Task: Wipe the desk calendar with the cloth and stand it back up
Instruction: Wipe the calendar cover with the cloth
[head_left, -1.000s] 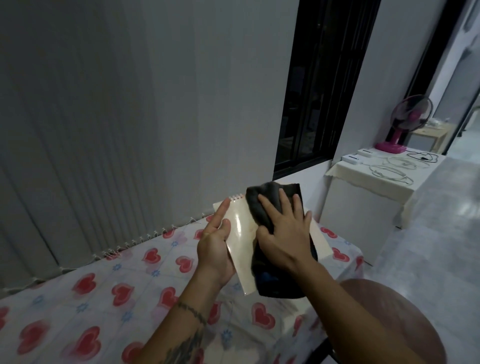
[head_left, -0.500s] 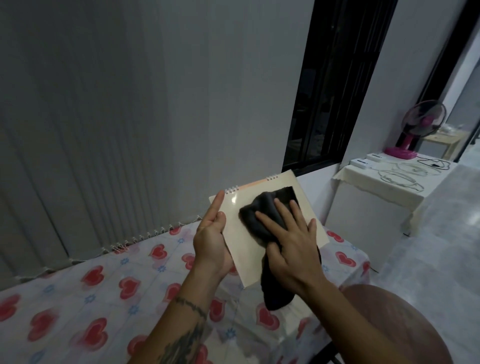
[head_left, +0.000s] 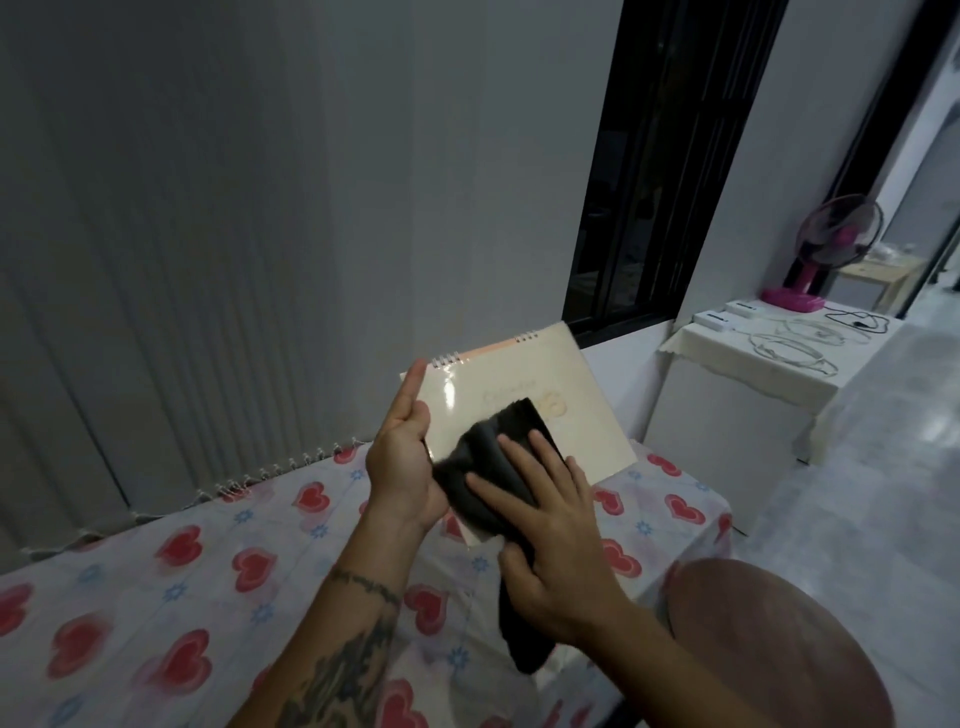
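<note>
A cream spiral-bound desk calendar (head_left: 524, 389) is held tilted in the air above the table, its wire binding at the top. My left hand (head_left: 402, 457) grips its left edge, thumb over the front. A dark cloth (head_left: 493, 457) lies against the lower front of the calendar, and its tail hangs down below my wrist. My right hand (head_left: 550, 525) presses flat on the cloth with fingers spread. The calendar's lower left corner is hidden behind the cloth and both hands.
Beneath the hands is a table with a heart-print cover (head_left: 171, 597), backed by grey vertical blinds (head_left: 156, 260). A round brown stool (head_left: 779, 644) stands at lower right. Further right, a cloth-covered cabinet (head_left: 737, 395) carries cables and a pink fan (head_left: 831, 254). A dark window (head_left: 665, 156) is behind.
My right hand has dragged the cloth down the calendar face from near the binding to its lower part. More of the upper front now shows. The left hand keeps its grip.
</note>
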